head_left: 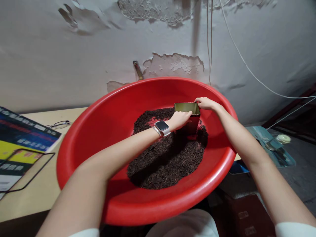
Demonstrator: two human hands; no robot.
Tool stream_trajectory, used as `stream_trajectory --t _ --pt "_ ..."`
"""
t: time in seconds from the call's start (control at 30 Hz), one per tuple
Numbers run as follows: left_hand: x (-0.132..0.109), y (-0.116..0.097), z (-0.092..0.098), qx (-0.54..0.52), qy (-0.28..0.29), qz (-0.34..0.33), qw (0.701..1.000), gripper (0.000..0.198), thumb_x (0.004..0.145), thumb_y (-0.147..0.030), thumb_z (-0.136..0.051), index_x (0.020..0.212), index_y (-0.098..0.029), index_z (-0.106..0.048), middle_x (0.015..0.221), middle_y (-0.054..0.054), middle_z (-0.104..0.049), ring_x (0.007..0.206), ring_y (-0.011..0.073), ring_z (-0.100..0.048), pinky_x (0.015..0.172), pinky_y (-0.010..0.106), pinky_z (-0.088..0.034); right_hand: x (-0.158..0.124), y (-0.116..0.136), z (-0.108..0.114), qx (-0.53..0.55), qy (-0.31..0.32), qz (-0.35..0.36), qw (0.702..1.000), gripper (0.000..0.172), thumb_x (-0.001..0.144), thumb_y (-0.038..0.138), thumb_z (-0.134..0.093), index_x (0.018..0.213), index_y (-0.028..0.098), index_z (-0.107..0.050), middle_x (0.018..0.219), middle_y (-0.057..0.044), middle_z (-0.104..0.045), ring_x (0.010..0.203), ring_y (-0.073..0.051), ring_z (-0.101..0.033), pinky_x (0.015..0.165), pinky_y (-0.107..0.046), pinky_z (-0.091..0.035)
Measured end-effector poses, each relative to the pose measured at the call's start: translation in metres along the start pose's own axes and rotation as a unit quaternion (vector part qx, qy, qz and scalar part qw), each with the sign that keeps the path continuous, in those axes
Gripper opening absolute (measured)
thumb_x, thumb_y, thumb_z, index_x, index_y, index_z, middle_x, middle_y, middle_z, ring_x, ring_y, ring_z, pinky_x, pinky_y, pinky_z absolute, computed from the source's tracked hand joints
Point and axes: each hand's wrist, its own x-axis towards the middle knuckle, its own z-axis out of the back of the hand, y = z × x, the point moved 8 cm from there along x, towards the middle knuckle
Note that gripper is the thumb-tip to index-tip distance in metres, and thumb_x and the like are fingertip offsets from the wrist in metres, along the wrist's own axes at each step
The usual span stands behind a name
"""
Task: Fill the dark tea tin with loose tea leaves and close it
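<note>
A large red plastic basin holds a spread of dark, dry loose leaves that look like tea. Upright among the leaves stands a rectangular tin, dark red outside and gold inside, its top uncovered. My left hand, with a watch on the wrist, grips the near left side of the tin's rim. At the far right corner of the rim, my right hand pinches the edge. How full the tin is cannot be seen.
The basin rests on a pale wooden table. To the left lie eyeglasses and printed books or packages. Behind is a peeling wall with hanging cables. A teal mat with a small light-coloured item is at right.
</note>
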Motion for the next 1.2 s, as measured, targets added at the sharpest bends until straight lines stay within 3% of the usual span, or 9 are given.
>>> stream_trajectory --t 0.23,0.37,0.53,0.6,0.67,0.77,0.93,1.03,1.2 --pt "0.008 0.012 0.004 -0.159 0.109 -0.052 0.98 0.032 0.096 -0.031 -0.04 0.095 -0.012 -0.066 0.084 0.006 -0.069 0.063 0.0131 -0.055 0.057 0.022 -0.034 0.0 -0.002 0.001 0.044 -0.007 -0.011 0.999 0.023 0.09 0.023 -0.049 0.095 0.012 -0.069 0.094 -0.01 -0.071 0.086 -0.016 -0.064 0.074 -0.022 -0.045" --pt "-0.004 0.015 0.01 -0.21 0.082 -0.061 0.972 0.023 0.086 -0.027 -0.054 0.091 -0.011 -0.071 0.074 0.004 -0.066 0.058 0.0114 -0.047 0.057 0.023 -0.031 0.0 0.007 -0.005 0.107 0.022 0.021 0.994 0.005 0.075 0.019 -0.066 0.075 0.014 -0.067 0.076 -0.006 -0.068 0.078 -0.018 -0.063 0.07 -0.026 -0.047" --pt "-0.025 0.019 0.009 -0.275 0.03 -0.026 0.961 0.022 0.077 -0.031 -0.063 0.082 -0.012 -0.072 0.065 0.002 -0.061 0.057 0.0118 -0.045 0.058 0.025 -0.028 -0.049 0.002 -0.012 0.216 -0.042 0.083 0.972 0.017 0.077 0.028 -0.062 0.093 0.026 -0.069 0.099 0.001 -0.067 0.102 -0.019 -0.062 0.08 -0.027 -0.051" --pt "-0.028 0.022 0.004 -0.328 0.036 -0.003 0.944 0.03 0.079 -0.041 -0.061 0.073 -0.013 -0.069 0.057 -0.002 -0.051 0.053 0.0106 -0.037 0.054 0.026 -0.024 -0.082 -0.006 -0.006 0.314 -0.136 0.14 0.929 0.026 0.082 0.03 -0.056 0.105 0.033 -0.067 0.113 0.004 -0.064 0.114 -0.018 -0.057 0.086 -0.027 -0.05" --pt "-0.028 0.027 -0.001 -0.377 0.034 0.021 0.925 0.042 0.08 -0.051 -0.056 0.059 -0.014 -0.059 0.051 -0.004 -0.038 0.05 0.0094 -0.027 0.053 0.027 -0.02 -0.101 -0.013 -0.006 0.368 -0.179 0.156 0.899 0.031 0.084 0.031 -0.054 0.112 0.036 -0.065 0.119 0.005 -0.061 0.12 -0.018 -0.054 0.09 -0.027 -0.049" --pt "-0.02 0.033 -0.006 -0.413 0.026 0.04 0.909 0.045 0.076 -0.05 -0.059 0.049 -0.016 -0.047 0.05 -0.006 -0.026 0.05 0.0088 -0.021 0.053 0.028 -0.016 -0.081 -0.01 -0.016 0.333 -0.1 0.088 0.934 0.025 0.083 0.03 -0.059 0.106 0.029 -0.068 0.11 0.002 -0.065 0.113 -0.019 -0.058 0.086 -0.027 -0.051" --pt "-0.007 0.038 -0.009 -0.476 0.05 0.049 0.876 0.031 0.068 -0.042 -0.066 0.055 -0.015 -0.056 0.052 -0.004 -0.037 0.052 0.0096 -0.028 0.055 0.027 -0.019 -0.021 0.016 -0.016 0.261 0.024 0.044 0.964 0.033 0.088 0.037 -0.061 0.112 0.014 -0.062 0.112 -0.007 -0.063 0.1 -0.022 -0.061 0.084 -0.037 -0.053" --pt "-0.009 0.042 0.006 -0.529 0.026 0.067 0.845 0.033 0.066 -0.045 -0.069 0.06 -0.015 -0.059 0.055 -0.003 -0.046 0.054 0.0109 -0.036 0.056 0.027 -0.025 -0.009 0.02 -0.022 0.228 0.08 0.047 0.969 0.034 0.092 0.038 -0.057 0.117 0.015 -0.058 0.114 -0.007 -0.061 0.097 -0.019 -0.061 0.082 -0.039 -0.054" --pt "-0.032 0.056 0.045 -0.611 -0.062 0.088 0.784 0.04 0.067 -0.051 -0.071 0.076 -0.014 -0.061 0.067 0.0 -0.058 0.06 0.0122 -0.049 0.058 0.026 -0.034 -0.006 0.017 -0.028 0.184 0.122 0.064 0.973 0.009 0.079 0.019 -0.063 0.084 0.013 -0.068 0.081 -0.003 -0.067 0.071 -0.013 -0.06 0.069 -0.026 -0.048"
